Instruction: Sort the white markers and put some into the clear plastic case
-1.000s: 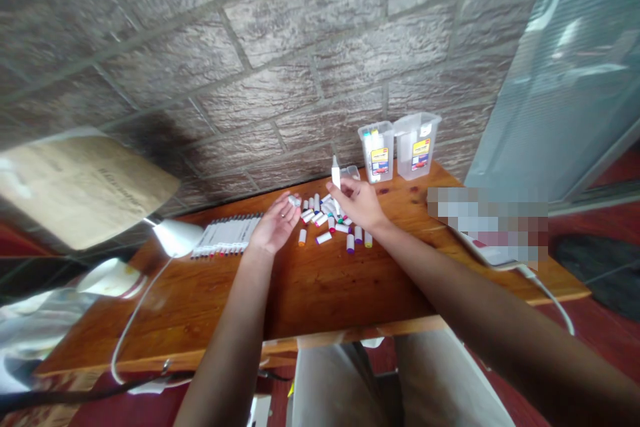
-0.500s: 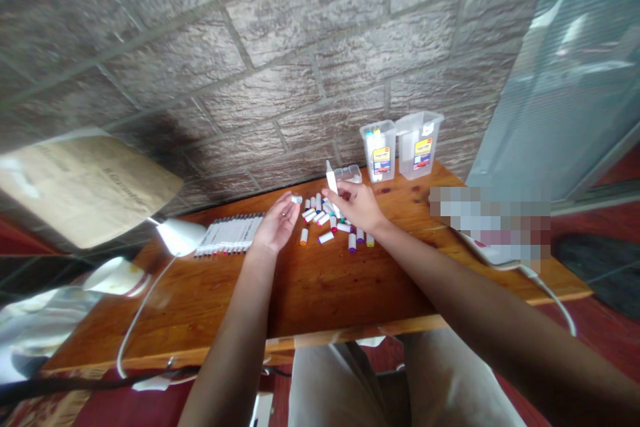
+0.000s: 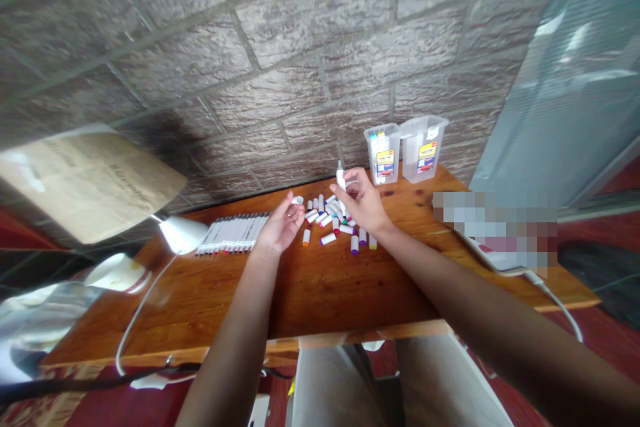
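Note:
My right hand (image 3: 363, 203) is closed on a white marker (image 3: 341, 179) held upright above a pile of loose marker caps (image 3: 334, 225) on the wooden table (image 3: 310, 280). My left hand (image 3: 283, 223) is palm up just left of the pile and pinches a small white cap (image 3: 297, 200) between thumb and fingers. A row of several capped white markers (image 3: 233, 235) lies side by side left of that hand.
Two clear plastic tubs (image 3: 406, 150) stand at the back against the brick wall; the left one holds markers. A white cable (image 3: 135, 320) runs over the table's left part. A blurred-out item (image 3: 495, 230) and a white device lie at the right edge.
My right hand has turned the marker more upright and lifted it slightly. My left hand's fingers have closed round the cap. The view has shifted slightly.

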`<state>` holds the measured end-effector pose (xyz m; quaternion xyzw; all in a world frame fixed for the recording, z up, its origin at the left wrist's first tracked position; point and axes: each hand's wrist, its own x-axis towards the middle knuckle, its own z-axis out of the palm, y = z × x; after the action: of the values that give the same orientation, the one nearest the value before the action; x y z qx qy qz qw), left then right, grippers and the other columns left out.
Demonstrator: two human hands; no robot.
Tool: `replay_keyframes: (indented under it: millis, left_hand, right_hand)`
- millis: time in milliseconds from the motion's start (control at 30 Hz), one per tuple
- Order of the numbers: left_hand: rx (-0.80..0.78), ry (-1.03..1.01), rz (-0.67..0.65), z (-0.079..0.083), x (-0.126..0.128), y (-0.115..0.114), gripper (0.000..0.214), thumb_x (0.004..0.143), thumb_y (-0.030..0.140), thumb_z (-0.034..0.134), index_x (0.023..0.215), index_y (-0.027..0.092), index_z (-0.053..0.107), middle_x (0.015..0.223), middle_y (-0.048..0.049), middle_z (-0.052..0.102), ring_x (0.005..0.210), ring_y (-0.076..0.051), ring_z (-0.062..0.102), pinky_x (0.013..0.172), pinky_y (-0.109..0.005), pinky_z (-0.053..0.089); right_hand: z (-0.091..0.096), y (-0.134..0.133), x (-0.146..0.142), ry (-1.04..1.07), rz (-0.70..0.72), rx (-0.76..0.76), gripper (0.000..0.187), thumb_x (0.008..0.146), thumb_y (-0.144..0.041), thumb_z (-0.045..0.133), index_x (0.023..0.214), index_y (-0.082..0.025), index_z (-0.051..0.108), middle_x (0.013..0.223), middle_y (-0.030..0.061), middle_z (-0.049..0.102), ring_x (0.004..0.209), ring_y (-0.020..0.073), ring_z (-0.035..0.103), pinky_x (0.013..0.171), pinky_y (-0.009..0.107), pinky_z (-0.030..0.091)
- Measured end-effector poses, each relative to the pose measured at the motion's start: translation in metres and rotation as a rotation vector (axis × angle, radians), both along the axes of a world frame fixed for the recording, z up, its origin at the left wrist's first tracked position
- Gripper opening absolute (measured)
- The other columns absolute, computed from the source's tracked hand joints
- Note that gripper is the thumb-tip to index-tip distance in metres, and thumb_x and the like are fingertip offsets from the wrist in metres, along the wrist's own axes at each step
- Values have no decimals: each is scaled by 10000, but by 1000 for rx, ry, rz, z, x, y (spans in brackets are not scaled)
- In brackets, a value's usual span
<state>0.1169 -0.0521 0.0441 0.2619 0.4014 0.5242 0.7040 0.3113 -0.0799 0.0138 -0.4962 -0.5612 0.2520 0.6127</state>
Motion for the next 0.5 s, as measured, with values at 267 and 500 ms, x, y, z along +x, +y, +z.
replay_keyframes:
  millis: [267, 500]
  left_hand:
    - [59, 106, -32, -7, 0, 3, 293, 753, 300, 867, 750, 156, 612, 647, 25, 648, 551, -41, 598, 555, -139, 506]
    - [158, 180, -12, -14, 2, 2, 378, 670, 384, 906, 704, 154, 607, 594, 29, 640, 508, -48, 563, 530, -170, 465]
  right_hand:
    - [2, -1, 1, 32, 11, 58, 366, 990, -480, 439, 1158, -235, 653, 827, 27, 702, 676, 171, 614, 643, 299, 463]
    - [-6, 5, 1, 51, 53, 93, 368, 865, -360, 624, 1217, -260, 580, 925, 28, 752, 655, 171, 617, 665, 314, 483]
